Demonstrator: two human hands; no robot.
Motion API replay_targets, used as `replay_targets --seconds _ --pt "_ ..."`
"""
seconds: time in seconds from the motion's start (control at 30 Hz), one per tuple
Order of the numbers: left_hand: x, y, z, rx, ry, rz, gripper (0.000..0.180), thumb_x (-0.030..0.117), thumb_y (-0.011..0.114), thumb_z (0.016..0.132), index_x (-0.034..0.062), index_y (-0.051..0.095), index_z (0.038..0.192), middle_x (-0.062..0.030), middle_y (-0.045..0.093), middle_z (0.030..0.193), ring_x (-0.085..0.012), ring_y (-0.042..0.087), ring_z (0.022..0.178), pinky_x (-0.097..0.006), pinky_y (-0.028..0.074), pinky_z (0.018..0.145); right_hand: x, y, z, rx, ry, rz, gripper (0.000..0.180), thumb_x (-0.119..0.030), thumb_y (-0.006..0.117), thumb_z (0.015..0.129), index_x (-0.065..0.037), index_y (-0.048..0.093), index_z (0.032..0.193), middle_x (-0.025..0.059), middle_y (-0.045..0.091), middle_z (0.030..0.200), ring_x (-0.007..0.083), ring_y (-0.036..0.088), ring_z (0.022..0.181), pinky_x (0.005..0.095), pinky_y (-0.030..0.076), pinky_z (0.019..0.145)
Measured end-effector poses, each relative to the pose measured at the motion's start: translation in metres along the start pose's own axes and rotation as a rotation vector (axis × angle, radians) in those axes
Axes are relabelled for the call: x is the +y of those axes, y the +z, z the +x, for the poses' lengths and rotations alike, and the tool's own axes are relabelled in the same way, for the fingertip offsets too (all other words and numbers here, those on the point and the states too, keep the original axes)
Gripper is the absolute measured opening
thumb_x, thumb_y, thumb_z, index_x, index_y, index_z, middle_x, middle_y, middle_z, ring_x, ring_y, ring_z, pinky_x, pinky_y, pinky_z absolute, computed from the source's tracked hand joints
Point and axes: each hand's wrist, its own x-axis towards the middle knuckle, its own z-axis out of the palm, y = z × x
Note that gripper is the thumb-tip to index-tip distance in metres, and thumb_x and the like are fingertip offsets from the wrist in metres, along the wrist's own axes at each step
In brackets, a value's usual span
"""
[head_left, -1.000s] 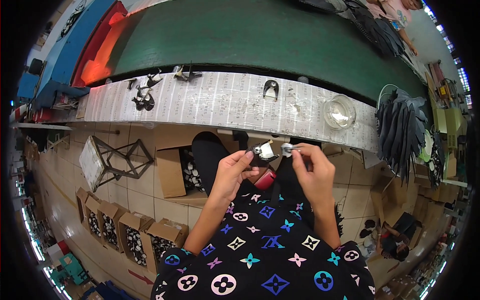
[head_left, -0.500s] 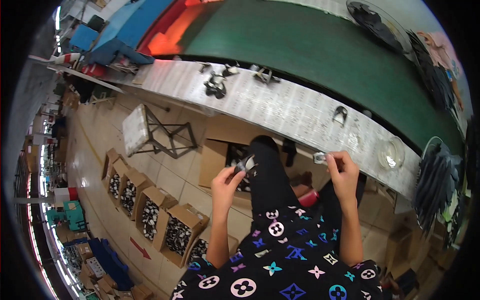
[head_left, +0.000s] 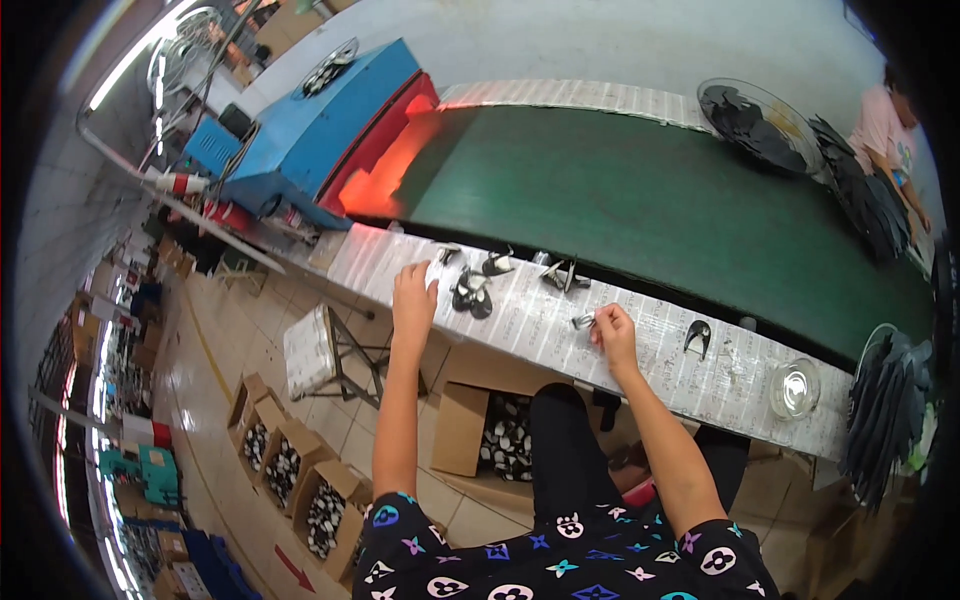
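My left hand is over the left part of the long, pale-wrapped ledge, fingers stretched out and apart. Just right of it lies a small cluster of black-and-white curved pieces. No piece shows in that hand, though its palm side is hidden. Farther right, the fingertips of my right hand pinch a small silver-and-dark piece just over the ledge; its exact kind is too small to make out. Between the hands, more dark-and-pale pieces rest at the ledge's far edge. A single U-shaped black piece lies to the right.
Beyond the ledge runs a green conveyor belt, with a blue-and-red machine glowing orange at its left. A glass dish and dark hanging strips are at right. Filled cardboard boxes and a stool stand below. A person is at far right.
Both hands have moved forward to the ledge. The black-and-white piece my left hand held is no longer seen in it. My right hand keeps its small piece. The view has tilted up.
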Motion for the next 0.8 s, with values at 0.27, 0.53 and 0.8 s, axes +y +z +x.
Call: replay_targets --seconds 0.27,0.53,0.8 --pt "-0.097 0.119 0.095 -0.238 0.115 0.601 0.029 0.029 0.074 0.072 0.0152 0.069 0.097 -0.0116 0.058 0.108 -0.0324 0.049 0.111 -0.05 0.041 0.087 0.006 0.02 0.003 -0.108 0.022 0.013 0.018 -0.018 0.058 0.093 -0.006 0.053 0.081 0.0003 0.055 0.061 0.0052 0.046 0.05 0.0196 0.034 0.046" --pt "-0.076 0.056 0.036 0.198 -0.37 -0.805 0.019 0.021 0.066 0.089 0.0044 0.067 0.097 -0.0024 0.065 0.082 -0.0133 0.058 0.074 -0.027 0.045 0.067 0.008 0.006 0.005 -0.088 -0.009 0.034 0.015 -0.014 0.058 0.093 -0.005 0.053 0.082 0.0002 0.055 0.064 0.0053 0.048 0.052 0.0201 0.036 0.046" --pt "0.07 0.005 -0.213 -0.052 -1.069 -1.923 0.024 0.033 0.061 0.092 0.0123 0.06 0.104 -0.0003 0.065 0.093 -0.0145 0.056 0.078 -0.028 0.043 0.062 0.007 -0.005 -0.002 -0.093 -0.03 0.025 0.016 -0.016 0.059 0.092 -0.004 0.054 0.082 0.0019 0.056 0.062 0.0069 0.049 0.049 0.0205 0.037 0.045"
